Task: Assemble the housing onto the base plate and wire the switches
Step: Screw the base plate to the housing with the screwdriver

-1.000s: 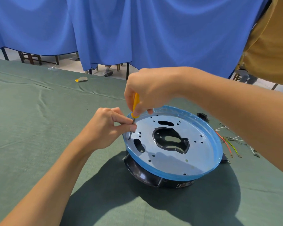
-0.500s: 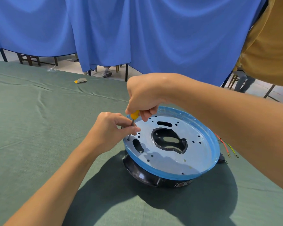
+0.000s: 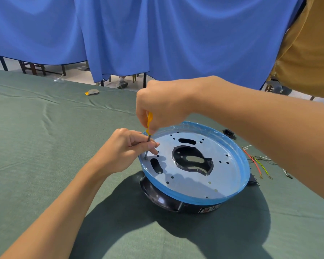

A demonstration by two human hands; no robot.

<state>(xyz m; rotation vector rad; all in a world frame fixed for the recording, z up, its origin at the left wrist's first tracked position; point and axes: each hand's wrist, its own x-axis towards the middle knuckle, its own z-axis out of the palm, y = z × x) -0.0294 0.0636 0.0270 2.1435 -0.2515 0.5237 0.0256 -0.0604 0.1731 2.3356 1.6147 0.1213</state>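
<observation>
**Screwdriver upright over the rim hole**

Housing [image 3: 168,200], black, sits nearest us on the green tabletop [image 3: 36,156], with the base plate [image 3: 191,176] (blue film round its rim) laid on top of it. We count one of each. At the plate's left edge our left hand [image 3: 123,152] has its fingers [image 3: 153,145] pinched on the thin metal shaft, steadying it just above a screw [image 3: 146,157] seated in a hole. Directly above, our right hand [image 3: 157,105] is closed around the yellow handle of the one screwdriver [image 3: 149,124], whose long axis runs nearly vertical, tip down on the screw. We judge the coming turn depends on keeping that axis plumb over the hole; the left hand is the nearer one. Farther right lie loose wires [image 3: 258,165], one red, one yellow-green and some pale ones, beside a small black switch [image 3: 229,134].
</observation>
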